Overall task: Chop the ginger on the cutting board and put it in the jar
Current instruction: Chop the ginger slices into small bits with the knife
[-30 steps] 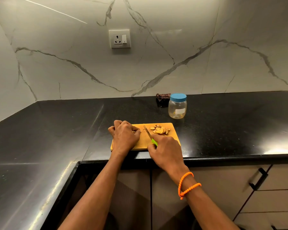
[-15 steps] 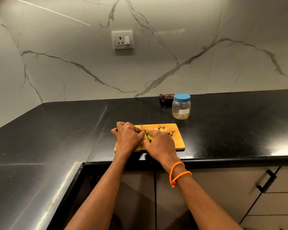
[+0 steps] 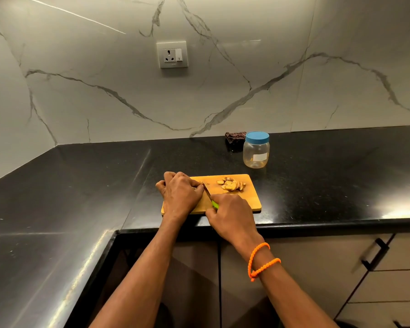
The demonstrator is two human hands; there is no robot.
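A wooden cutting board (image 3: 251,204) lies near the counter's front edge. A small heap of ginger slices (image 3: 231,185) sits on its far right part. My left hand (image 3: 180,194) is curled over the board's left side, holding down a piece of ginger that is almost hidden under the fingers. My right hand (image 3: 231,215) grips a green-handled knife (image 3: 210,197), whose blade points away from me and meets the left hand's fingertips. A clear plastic jar (image 3: 256,151) with its blue lid on stands behind the board to the right.
A black stone counter (image 3: 329,181) runs along a marble wall and turns a corner on the left. A dark folded cloth (image 3: 234,138) lies behind the jar. A wall socket (image 3: 172,54) is above. Cabinet drawers with black handles (image 3: 374,254) are below right.
The right hand with the knife shifted left against the left hand, then drew back toward me a little. The left hand stays curled on the board. The sliced heap is unchanged.
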